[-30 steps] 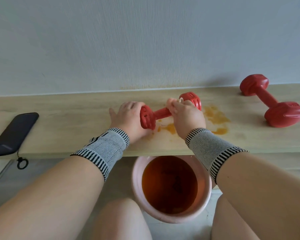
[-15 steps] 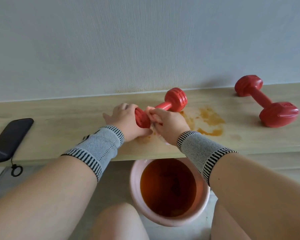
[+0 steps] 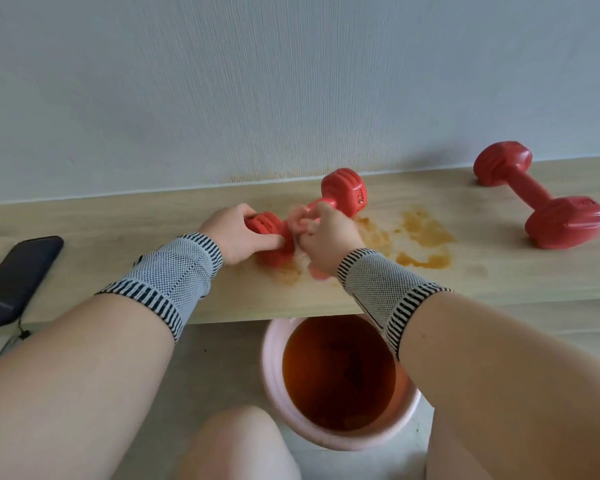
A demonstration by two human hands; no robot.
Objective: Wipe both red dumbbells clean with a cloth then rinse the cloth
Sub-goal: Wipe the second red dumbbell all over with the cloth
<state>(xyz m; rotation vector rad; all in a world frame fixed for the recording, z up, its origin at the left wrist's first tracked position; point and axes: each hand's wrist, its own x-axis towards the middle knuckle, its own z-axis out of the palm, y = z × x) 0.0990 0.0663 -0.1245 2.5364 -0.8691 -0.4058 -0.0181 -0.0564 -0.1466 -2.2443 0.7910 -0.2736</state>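
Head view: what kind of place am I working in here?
Probably a room at home, not a gym: a low wooden ledge stained orange-brown runs along a pale textured wall, a pink basin of brown water sits on the floor below, and a dark phone lies at the left.

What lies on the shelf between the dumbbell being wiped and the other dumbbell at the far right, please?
In the head view, orange-brown stains smear the wooden shelf between the held dumbbell and the second dumbbell; nothing else lies there.
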